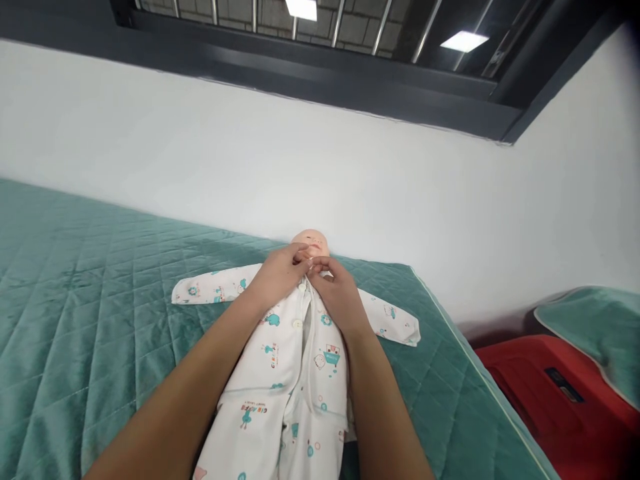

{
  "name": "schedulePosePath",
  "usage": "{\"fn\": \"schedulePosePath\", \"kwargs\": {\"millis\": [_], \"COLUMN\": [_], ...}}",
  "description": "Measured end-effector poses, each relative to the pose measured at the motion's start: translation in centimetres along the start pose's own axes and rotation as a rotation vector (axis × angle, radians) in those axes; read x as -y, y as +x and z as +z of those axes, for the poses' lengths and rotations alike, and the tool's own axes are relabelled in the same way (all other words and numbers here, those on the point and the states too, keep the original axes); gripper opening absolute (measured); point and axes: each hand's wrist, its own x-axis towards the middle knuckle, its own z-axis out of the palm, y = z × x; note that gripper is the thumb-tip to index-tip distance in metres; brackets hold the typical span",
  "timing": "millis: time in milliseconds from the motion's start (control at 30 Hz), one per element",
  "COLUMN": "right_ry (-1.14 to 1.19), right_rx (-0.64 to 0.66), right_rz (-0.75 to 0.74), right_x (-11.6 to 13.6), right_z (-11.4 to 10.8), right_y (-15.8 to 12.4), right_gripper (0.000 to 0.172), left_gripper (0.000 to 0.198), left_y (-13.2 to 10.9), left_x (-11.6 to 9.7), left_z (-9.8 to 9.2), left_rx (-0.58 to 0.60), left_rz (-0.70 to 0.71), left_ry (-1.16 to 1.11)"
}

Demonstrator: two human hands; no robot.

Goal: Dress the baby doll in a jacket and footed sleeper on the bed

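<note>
A baby doll [311, 237] lies on its back, its head close to the wall. It wears a white, printed baby jacket [325, 320] with both sleeves spread sideways. Matching white pants [240, 433] cover its lower part. At the collar, under the doll's chin, my left hand [283, 270] and my right hand [336, 287] meet with fingertips pinched on the jacket's neck edges. What exactly sits between the fingers is too small to make out. Below them the front gapes, and a pale button [297, 325] shows on the left edge.
A green quilted cover [120, 287] lies under the doll, its piped edge running along the right side. Behind is a white wall [240, 153] below a dark window frame [310, 73] with bars. A red plastic object [545, 387] stands at right, partly under green fabric [600, 327].
</note>
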Motion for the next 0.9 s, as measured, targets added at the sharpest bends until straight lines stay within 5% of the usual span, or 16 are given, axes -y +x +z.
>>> {"fn": "schedulePosePath", "kwargs": {"millis": [367,667,900], "right_ry": [-0.082,-0.046,0.232], "right_rx": [0.000,0.014,0.060], "right_rz": [0.032,0.037,0.029], "right_x": [1.1,0.6,-1.6], "right_z": [0.4,0.3,-0.2], "right_y": [-0.7,-0.4,0.7], "right_gripper": [0.023,0.028,0.035], "left_gripper": [0.053,0.050,0.049], "left_y": [0.2,0.5,0.2], "left_x": [-1.1,-0.6,-0.7], "left_z": [0.1,0.0,-0.3], "left_rx": [-0.039,-0.002,0.030], "left_rz": [-0.151,-0.130,-0.088], "left_ry": [-0.010,-0.044,-0.091]}}
